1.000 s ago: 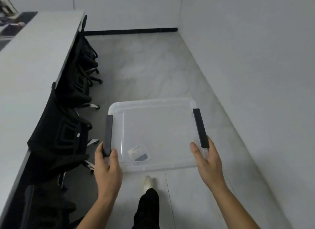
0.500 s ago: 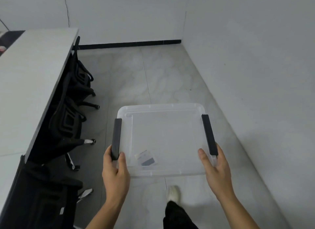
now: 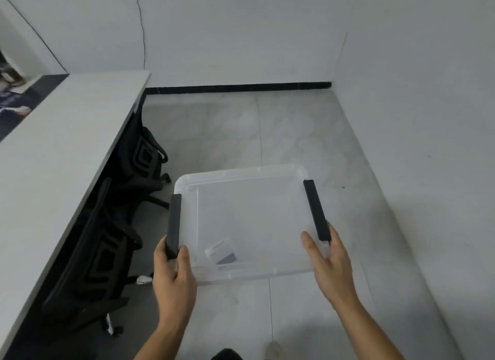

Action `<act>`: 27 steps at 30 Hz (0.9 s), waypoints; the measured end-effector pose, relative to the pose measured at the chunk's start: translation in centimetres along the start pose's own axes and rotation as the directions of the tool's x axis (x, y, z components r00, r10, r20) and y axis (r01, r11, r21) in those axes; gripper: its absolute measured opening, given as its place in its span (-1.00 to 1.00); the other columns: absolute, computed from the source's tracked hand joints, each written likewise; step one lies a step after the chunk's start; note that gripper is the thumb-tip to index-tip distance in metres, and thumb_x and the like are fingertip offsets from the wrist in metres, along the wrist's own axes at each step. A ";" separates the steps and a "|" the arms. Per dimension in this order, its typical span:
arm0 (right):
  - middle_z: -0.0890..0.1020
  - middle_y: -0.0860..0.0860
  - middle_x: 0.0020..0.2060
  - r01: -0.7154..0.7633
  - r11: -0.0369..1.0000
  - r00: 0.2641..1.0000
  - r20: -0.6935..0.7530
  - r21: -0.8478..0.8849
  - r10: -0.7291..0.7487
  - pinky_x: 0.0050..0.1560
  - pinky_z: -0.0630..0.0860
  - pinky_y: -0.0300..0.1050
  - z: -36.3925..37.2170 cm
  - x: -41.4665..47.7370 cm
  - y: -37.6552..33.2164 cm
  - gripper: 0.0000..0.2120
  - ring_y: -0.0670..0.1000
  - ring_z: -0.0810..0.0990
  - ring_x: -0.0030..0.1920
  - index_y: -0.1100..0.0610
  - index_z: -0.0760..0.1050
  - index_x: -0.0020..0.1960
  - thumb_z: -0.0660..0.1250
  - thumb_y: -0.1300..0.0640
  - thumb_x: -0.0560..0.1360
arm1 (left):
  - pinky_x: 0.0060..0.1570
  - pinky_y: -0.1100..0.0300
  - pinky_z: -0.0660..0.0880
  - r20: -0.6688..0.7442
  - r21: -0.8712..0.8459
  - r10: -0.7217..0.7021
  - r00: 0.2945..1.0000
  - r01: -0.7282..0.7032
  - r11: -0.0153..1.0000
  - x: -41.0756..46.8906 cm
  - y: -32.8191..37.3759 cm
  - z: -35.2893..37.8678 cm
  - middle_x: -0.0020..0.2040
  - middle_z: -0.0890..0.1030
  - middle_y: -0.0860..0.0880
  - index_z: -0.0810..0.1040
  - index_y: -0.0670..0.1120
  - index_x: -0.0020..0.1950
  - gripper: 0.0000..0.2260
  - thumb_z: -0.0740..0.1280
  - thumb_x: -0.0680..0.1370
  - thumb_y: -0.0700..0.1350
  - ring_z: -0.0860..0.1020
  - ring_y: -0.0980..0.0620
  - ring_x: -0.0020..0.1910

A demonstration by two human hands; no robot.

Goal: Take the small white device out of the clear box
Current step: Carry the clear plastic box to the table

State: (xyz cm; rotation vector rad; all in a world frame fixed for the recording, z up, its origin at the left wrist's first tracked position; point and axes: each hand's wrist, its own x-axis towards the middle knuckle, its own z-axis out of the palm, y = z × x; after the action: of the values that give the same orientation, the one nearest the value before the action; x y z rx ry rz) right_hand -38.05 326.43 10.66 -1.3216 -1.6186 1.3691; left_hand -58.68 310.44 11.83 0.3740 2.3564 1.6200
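At the bottom edge of the view, a dark trouser leg (image 3: 226, 355) and the toe of a pale shoe (image 3: 273, 351) stand on the pale marbled tile floor (image 3: 241, 134). Above them, two bare forearms extend forward. The left hand (image 3: 174, 279) is closed around the near end of the left black bar-shaped latch (image 3: 173, 224) of a clear rectangular plastic box (image 3: 249, 215), thumb on the lid side and fingers wrapped beneath the edge. The right hand (image 3: 330, 268) grips the box's right edge at the near end of the right black bar-shaped latch (image 3: 316, 209), thumb lying on top of the lid. The box is held level above the floor between the two hands, lid on. The small white flat device (image 3: 221, 251), with a grey section at its near end, lies inside the box at the near-left corner, visible through the lid, just beside the left thumb. To the left, black wheeled office chairs (image 3: 112, 239) are tucked under a long white desk (image 3: 53, 150). Farther off, a black skirting strip (image 3: 238, 87) runs along the base of the white back wall (image 3: 241, 30), and a white wall (image 3: 428, 118) bounds the right side.
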 end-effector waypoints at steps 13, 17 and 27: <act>0.48 -0.26 0.24 0.018 0.995 0.996 0.085 -0.094 -0.010 0.21 0.28 -0.24 17.5 35.8 -9.1 -0.45 -0.20 0.41 0.26 -0.12 0.33 0.47 0.34 -0.16 0.52 | 0.11 0.08 0.39 -0.111 -0.057 -0.095 0.989 0.089 0.994 34.7 5.2 14.4 0.24 0.57 -0.12 0.38 -0.07 0.46 -0.61 0.26 0.62 -0.11 0.52 -0.12 0.21; 0.47 -0.24 0.19 0.032 0.995 0.999 0.044 -0.091 -0.028 0.21 0.27 -0.21 22.4 46.3 -13.2 -0.46 -0.16 0.41 0.22 -0.09 0.34 0.47 0.37 -0.11 0.52 | 0.14 0.01 0.46 -0.089 -0.071 -0.051 0.995 0.045 0.997 46.5 9.3 18.6 0.18 0.59 -0.13 0.39 -0.04 0.44 -0.63 0.26 0.63 -0.10 0.55 -0.12 0.17; 0.54 -0.11 0.28 -0.005 0.992 1.000 0.006 -0.126 0.006 0.27 0.34 -0.12 30.5 69.7 -16.7 -0.43 -0.06 0.47 0.28 -0.04 0.38 0.45 0.36 -0.17 0.49 | 0.17 0.01 0.48 -0.075 -0.026 -0.049 0.996 0.047 0.999 68.0 15.2 30.6 0.20 0.59 -0.05 0.40 -0.08 0.44 -0.63 0.26 0.63 -0.09 0.55 -0.05 0.18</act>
State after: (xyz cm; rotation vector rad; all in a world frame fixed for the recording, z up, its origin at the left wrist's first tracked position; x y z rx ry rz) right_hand -91.26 383.30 9.48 -1.3966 -1.7319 1.2938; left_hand -110.46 366.23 11.05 0.2533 2.3793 1.6664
